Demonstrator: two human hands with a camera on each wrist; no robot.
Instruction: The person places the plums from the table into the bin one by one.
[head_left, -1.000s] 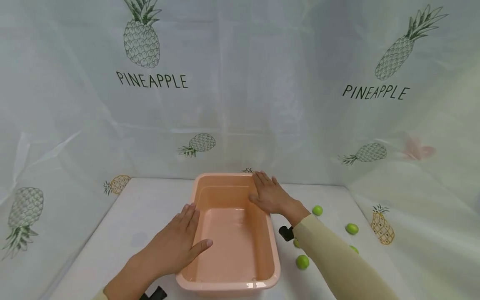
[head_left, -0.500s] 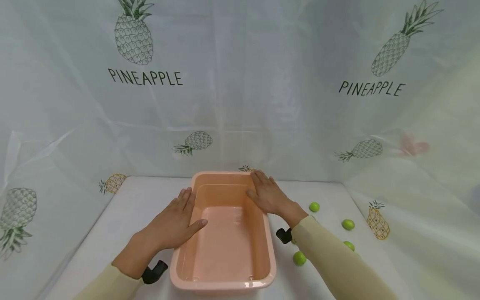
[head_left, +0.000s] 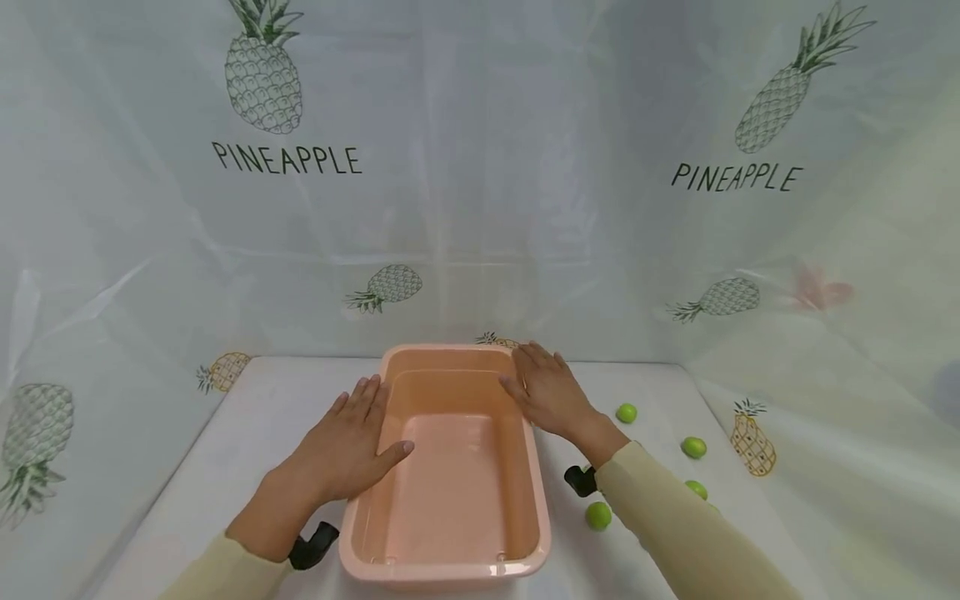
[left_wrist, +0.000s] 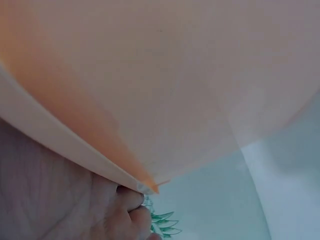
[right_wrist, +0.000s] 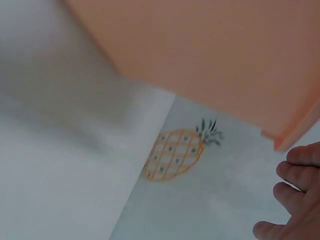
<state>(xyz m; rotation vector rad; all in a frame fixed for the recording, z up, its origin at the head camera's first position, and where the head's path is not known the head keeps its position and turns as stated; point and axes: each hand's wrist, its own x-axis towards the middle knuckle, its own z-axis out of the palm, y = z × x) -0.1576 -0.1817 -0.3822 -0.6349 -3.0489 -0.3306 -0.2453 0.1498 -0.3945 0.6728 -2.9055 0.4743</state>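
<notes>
An empty pink plastic basin (head_left: 457, 492) with a rounded rim stands in the middle of the head view. My left hand (head_left: 341, 446) lies flat along its left rim, fingers straight and thumb stretched over the inside. In the left wrist view, the palm (left_wrist: 60, 195) is up against the underside of the rim. At the far right corner of the basin is my right hand (head_left: 553, 396), fingers extended and thumb over the rim. The right wrist view has its fingertips (right_wrist: 295, 175) right below the basin's rim (right_wrist: 300, 125), not curled round it.
Several green limes lie on the white table (head_left: 292, 396) to the right, among them a near lime (head_left: 598, 516) and a far lime (head_left: 626, 413). My right forearm passes over that side. A pineapple-printed curtain (head_left: 480, 200) encloses the table at the back and sides.
Over the second, the left hand has slid forward along the rim. In the last half second, the right hand has shifted slightly right, outward from the basin. The basin sits slightly further left in view.
</notes>
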